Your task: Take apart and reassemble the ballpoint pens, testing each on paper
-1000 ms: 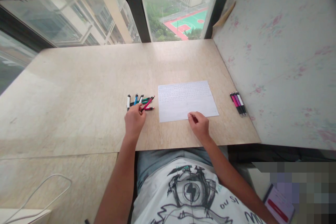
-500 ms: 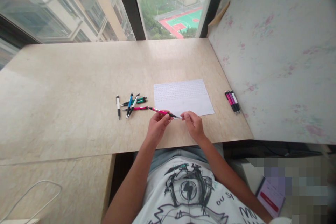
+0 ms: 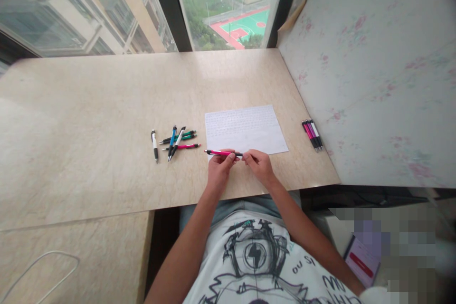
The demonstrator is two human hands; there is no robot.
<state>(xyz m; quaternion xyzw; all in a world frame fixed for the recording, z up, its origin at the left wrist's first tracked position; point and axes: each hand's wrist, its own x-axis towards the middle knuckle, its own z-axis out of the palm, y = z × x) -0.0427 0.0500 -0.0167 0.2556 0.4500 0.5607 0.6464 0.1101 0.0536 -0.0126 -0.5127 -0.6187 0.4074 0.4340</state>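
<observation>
A pink pen (image 3: 219,152) with a black grip lies nearly level between my hands, over the near edge of the paper. My left hand (image 3: 221,167) is closed around its barrel, its clicker end pointing left. The fingers of my right hand (image 3: 259,165) pinch the tip end, which they hide. Under the pen is a white sheet of paper (image 3: 245,128) with rows of handwriting on its upper half. Left of the paper lies a loose pile of pens: a blue pen (image 3: 172,138), a white pen (image 3: 178,140), green pens (image 3: 187,137) and another pink pen (image 3: 185,147).
A single white pen (image 3: 154,145) lies left of the pile. Several pens (image 3: 312,134) rest side by side near the flowered wall (image 3: 374,80). A window (image 3: 228,14) borders the table's (image 3: 89,118) back edge. On the lower surface lies a white cable (image 3: 53,252).
The pink pen has turned from slanting down rightward to nearly level. My right hand has come onto its tip end, and my left hand has shifted slightly right.
</observation>
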